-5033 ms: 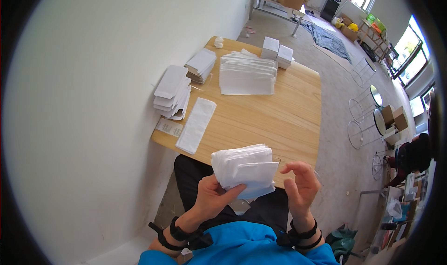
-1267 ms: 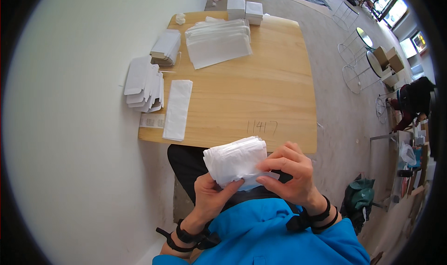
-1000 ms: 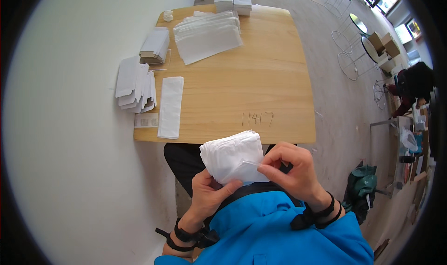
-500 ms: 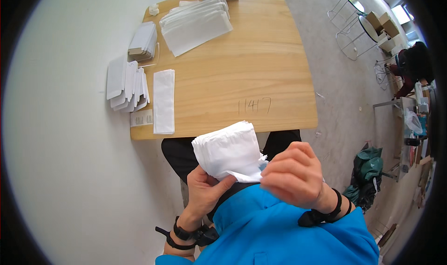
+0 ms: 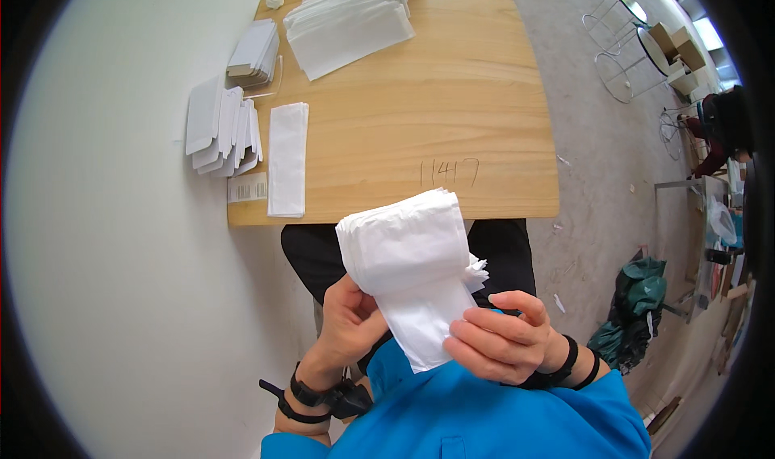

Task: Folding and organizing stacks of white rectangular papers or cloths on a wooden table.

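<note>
My left hand [image 5: 349, 318] holds a thick folded stack of thin white sheets [image 5: 408, 245] from its lower left side, over my lap and just in front of the table edge. Their exact material I cannot make out. The top sheet's flap [image 5: 424, 326] hangs unfolded toward me. My right hand [image 5: 504, 338] is at the right edge of this flap, its fingertips touching it and its fingers loosely bent and apart. Crumpled sheet ends [image 5: 478, 273] stick out at the stack's right side.
On the wooden table [image 5: 436, 96], a narrow white folded stack [image 5: 287, 160] lies at the left, beside flattened white boxes [image 5: 222, 132] and more white cartons [image 5: 254, 53]. A fanned pile of white sheets [image 5: 351, 31] lies farther back. Green and black bags [image 5: 638, 297] stand on the floor at right.
The flap, bunched up before, now hangs down flat toward me. My right hand has moved lower and its fingers have loosened from a closed pose. The left hand keeps its hold.
</note>
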